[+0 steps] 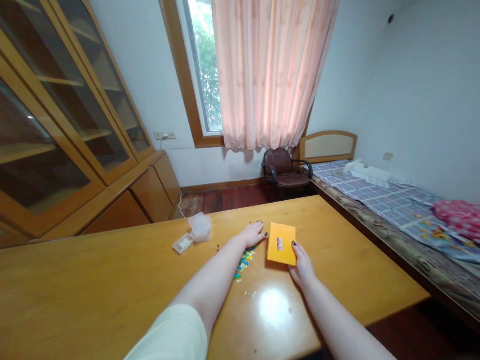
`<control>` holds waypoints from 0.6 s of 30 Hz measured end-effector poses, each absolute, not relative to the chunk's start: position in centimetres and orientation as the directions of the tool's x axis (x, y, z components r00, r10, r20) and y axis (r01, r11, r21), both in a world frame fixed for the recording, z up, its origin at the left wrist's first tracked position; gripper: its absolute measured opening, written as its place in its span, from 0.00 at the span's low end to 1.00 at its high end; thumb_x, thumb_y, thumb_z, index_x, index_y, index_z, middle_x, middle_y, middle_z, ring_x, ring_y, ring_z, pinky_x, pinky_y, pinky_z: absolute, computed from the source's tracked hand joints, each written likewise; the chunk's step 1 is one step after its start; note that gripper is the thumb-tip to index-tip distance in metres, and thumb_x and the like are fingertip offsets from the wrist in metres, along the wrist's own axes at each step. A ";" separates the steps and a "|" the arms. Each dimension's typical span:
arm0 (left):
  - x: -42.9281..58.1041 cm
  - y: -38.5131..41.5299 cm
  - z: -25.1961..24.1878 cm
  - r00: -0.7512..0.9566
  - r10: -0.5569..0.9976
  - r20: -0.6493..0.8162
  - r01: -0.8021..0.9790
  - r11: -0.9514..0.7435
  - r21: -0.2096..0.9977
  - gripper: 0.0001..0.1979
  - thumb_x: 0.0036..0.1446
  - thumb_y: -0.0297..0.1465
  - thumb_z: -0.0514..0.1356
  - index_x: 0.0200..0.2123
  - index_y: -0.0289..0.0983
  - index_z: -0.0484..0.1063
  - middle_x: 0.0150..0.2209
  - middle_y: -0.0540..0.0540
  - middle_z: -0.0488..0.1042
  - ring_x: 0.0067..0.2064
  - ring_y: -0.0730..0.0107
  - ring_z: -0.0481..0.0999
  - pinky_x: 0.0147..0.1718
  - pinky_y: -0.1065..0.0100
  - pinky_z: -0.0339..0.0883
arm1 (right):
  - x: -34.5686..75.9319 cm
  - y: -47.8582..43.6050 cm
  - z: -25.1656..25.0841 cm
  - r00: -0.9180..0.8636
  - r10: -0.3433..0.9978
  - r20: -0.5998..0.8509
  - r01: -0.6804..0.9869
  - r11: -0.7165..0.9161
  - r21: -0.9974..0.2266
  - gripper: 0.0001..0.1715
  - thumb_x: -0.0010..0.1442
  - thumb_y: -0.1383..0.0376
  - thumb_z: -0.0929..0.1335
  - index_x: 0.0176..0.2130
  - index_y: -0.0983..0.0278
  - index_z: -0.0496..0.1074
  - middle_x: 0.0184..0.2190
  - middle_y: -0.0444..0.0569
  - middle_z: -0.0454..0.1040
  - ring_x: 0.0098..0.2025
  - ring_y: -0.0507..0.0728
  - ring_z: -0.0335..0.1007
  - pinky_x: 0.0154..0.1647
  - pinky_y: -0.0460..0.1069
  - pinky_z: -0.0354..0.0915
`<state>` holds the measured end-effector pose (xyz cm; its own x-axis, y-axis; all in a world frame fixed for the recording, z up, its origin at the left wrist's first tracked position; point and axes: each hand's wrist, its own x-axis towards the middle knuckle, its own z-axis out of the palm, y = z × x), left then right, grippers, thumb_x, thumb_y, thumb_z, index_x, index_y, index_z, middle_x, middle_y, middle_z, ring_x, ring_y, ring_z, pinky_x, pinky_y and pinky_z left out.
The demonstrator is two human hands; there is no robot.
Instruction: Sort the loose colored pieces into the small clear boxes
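Observation:
My right hand [303,265] grips the right edge of a yellow box [277,254], thumb on top and the other fingers underneath. A small red and white label sits on the box's face. To the left of the box, my left hand [253,234] lies palm down with its fingers stretched out and the thumb toward the box. Small blue, yellow and green pieces [244,263] are scattered on the wooden table [93,280] just below that hand. My left forearm and hand hide part of them, and the box's underside is hidden too.
Clear plastic containers [200,227] stand near the table's far edge, left of my arm. A few tiny pale bits [250,294] lie nearer me. Beyond the table are a brown armchair [279,167], a bed [360,192] on the right and a glass-fronted cabinet [82,90] on the left.

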<state>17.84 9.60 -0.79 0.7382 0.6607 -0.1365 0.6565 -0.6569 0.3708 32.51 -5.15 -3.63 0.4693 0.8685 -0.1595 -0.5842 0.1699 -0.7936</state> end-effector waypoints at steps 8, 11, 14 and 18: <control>11.2 -0.8 -1.2 0.775 0.621 -0.117 0.626 -0.729 0.277 0.37 0.53 0.47 0.51 0.62 0.35 0.48 0.64 0.40 0.45 0.64 0.59 0.45 0.61 0.58 0.36 | 33.0 -5.6 -4.2 0.542 0.824 -0.166 -0.549 0.198 -0.812 0.22 0.43 0.58 0.71 0.39 0.63 0.68 0.34 0.47 0.76 0.34 0.58 0.74 0.36 0.54 0.70; 6.8 -3.9 -1.1 0.690 0.717 -0.101 0.715 -0.653 0.251 0.36 0.54 0.45 0.51 0.63 0.38 0.44 0.64 0.43 0.42 0.65 0.60 0.41 0.62 0.56 0.36 | 32.1 -4.4 -4.0 0.622 0.775 -0.115 -0.461 0.242 -0.854 0.26 0.42 0.58 0.72 0.42 0.64 0.67 0.34 0.48 0.76 0.34 0.57 0.74 0.36 0.53 0.70; 2.5 -5.9 -1.6 0.568 0.819 -0.080 0.809 -0.537 0.238 0.35 0.56 0.44 0.49 0.63 0.41 0.40 0.65 0.46 0.38 0.65 0.60 0.39 0.61 0.52 0.36 | 31.1 -2.5 -3.6 0.618 0.779 0.103 -0.218 0.295 -0.930 0.29 0.44 0.58 0.71 0.45 0.65 0.68 0.41 0.52 0.75 0.41 0.59 0.72 0.43 0.55 0.67; -0.8 -7.4 -2.5 0.399 0.913 -0.084 0.901 -0.373 0.223 0.36 0.55 0.45 0.49 0.63 0.39 0.41 0.65 0.43 0.37 0.65 0.58 0.37 0.61 0.51 0.37 | 29.7 0.7 -3.5 0.383 0.822 0.421 0.262 0.340 -0.903 0.23 0.47 0.60 0.70 0.44 0.63 0.71 0.45 0.51 0.74 0.48 0.60 0.68 0.54 0.58 0.59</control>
